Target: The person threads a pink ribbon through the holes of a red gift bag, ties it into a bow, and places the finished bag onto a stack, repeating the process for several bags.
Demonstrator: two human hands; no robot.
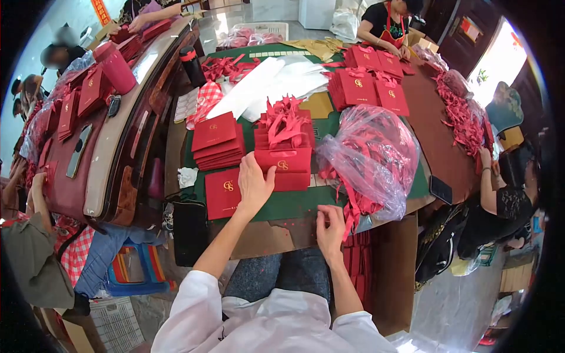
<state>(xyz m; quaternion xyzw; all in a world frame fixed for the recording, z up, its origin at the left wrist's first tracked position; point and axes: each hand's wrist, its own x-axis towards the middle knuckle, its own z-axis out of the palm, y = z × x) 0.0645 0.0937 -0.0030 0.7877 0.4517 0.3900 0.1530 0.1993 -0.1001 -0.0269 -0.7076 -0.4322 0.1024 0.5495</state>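
Note:
My left hand (256, 183) is stretched out flat at the left edge of a row of red gift bags (283, 166), touching the front one, thumb apart from the fingers. The bags carry gold print and bunched red ribbon handles (285, 123). My right hand (331, 226) hovers at the table's near edge with loosely bent fingers and a gap at the thumb; nothing shows in it. Beside it, red ribbons (352, 206) spill from a clear plastic bag (376, 159). Left of the row lie a stack of flat red bags (218, 141) and a single red bag (222, 193).
White sheets (253, 88) and finished-looking red bags (359, 88) cover the green table's far side. A phone (440, 189) lies at the right edge, a black bottle (192, 66) at the left. Other people work at both sides and across. A cardboard box (391, 276) stands below right.

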